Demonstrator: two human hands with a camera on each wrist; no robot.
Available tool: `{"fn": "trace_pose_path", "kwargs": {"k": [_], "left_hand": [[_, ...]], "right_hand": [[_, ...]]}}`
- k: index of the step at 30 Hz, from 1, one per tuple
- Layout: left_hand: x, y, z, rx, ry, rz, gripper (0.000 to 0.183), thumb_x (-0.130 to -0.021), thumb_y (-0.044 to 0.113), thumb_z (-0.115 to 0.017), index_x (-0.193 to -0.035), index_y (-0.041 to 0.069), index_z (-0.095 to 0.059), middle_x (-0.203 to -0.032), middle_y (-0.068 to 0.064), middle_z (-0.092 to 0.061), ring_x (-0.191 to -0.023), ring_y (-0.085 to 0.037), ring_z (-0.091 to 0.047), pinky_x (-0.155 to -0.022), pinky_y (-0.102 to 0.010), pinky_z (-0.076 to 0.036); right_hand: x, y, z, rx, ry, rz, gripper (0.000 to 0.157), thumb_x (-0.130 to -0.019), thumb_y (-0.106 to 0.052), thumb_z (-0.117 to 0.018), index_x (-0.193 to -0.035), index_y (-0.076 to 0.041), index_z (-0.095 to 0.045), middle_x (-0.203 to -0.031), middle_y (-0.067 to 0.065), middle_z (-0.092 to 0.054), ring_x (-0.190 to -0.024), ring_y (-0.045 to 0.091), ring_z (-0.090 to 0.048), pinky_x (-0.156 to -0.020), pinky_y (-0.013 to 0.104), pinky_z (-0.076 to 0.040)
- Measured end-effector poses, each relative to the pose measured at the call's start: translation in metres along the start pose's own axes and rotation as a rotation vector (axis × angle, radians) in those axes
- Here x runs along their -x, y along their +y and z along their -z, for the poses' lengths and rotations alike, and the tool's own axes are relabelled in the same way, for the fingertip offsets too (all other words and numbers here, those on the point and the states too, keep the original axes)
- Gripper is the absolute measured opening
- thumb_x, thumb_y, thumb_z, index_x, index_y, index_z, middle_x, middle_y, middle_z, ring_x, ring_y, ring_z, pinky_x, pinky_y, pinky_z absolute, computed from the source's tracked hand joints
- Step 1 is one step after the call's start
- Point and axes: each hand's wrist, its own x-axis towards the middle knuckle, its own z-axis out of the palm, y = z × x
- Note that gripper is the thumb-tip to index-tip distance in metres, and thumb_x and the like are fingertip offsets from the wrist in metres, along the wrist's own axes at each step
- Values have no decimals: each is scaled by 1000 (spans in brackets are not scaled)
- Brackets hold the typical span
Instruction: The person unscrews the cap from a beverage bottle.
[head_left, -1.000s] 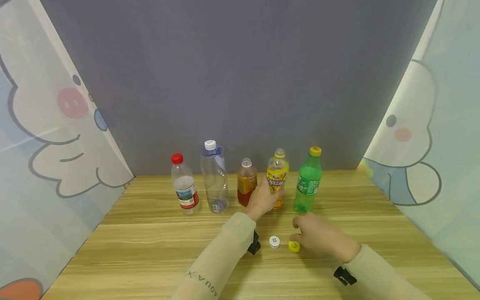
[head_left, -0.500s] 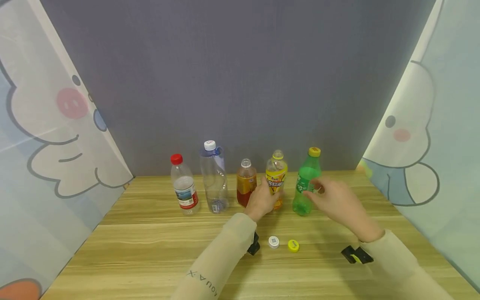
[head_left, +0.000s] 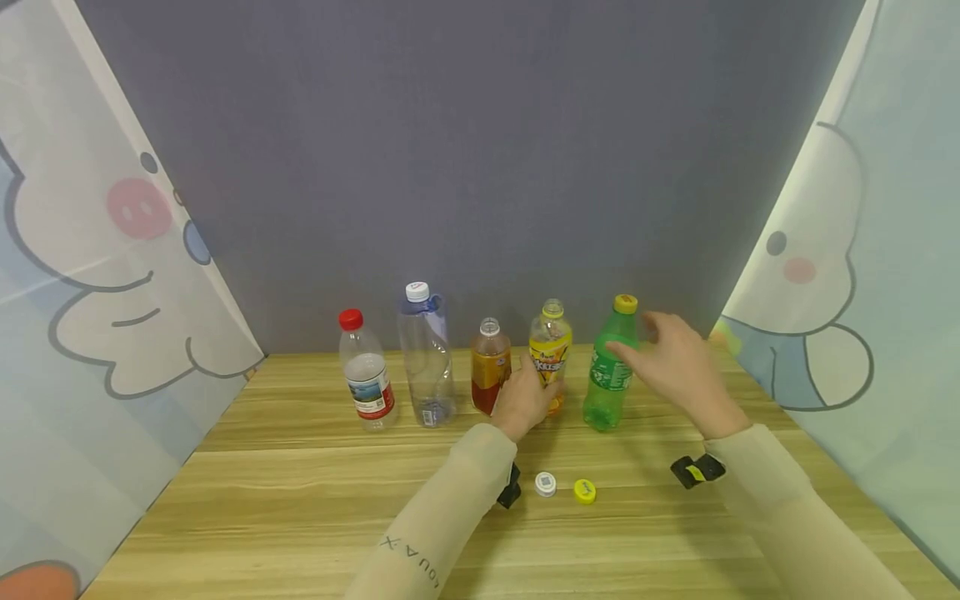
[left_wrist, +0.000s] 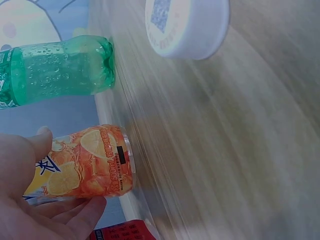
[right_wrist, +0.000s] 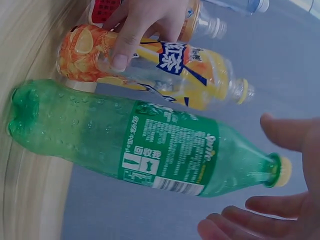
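My left hand [head_left: 522,402] grips the lower part of an uncapped iced tea bottle [head_left: 551,346] with a yellow-orange label, thumb on one side and fingers on the other. To its right stands a green Sprite bottle [right_wrist: 165,150] with a yellow cap [head_left: 626,304]. My right hand [head_left: 678,371] is beside this bottle's upper part, thumb and fingers spread on either side of the neck and cap; in the right wrist view they appear apart from it. A white cap [head_left: 546,484] and a loose yellow cap [head_left: 585,492] lie on the table in front.
Left of my left hand are an uncapped amber drink bottle [head_left: 491,367], a tall clear bottle [head_left: 427,358] with a white cap, and a red-capped water bottle [head_left: 367,375]. All stand on the wooden table [head_left: 300,500], before a grey panel [head_left: 480,167].
My right hand has moved from beside the yellow cap on the table up and forward to the Sprite bottle's upper part. The left hand keeps its grip on the iced tea bottle.
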Motion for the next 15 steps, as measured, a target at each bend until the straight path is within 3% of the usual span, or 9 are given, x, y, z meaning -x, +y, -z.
{"fn": "trace_pose_path", "kwargs": {"k": [8,15], "left_hand": [[-3,1,-3,-18,20,3,65,-95,48,-70,-137,5,-45,-114,-15,-70,-92,-30,-71,-75,-42,-57],[-3,1,-2,12,26,1,66,-93,45,-73,-137,2,-47,-114,-16,-70,-95,-31,-71,-78,-42,-58]], "right_hand": [[-15,5,-9,-32,-121,-43,92,-94,-63,-61,-143,12,-43,-128,36,-58,-114,51,-59,-90,63,-49],[-18,9,-13,-47,-140,-48,88,-96,-57,-62,-143,14,-42,-126,37,-59,-112,51,-60,-89,62,-50]]}}
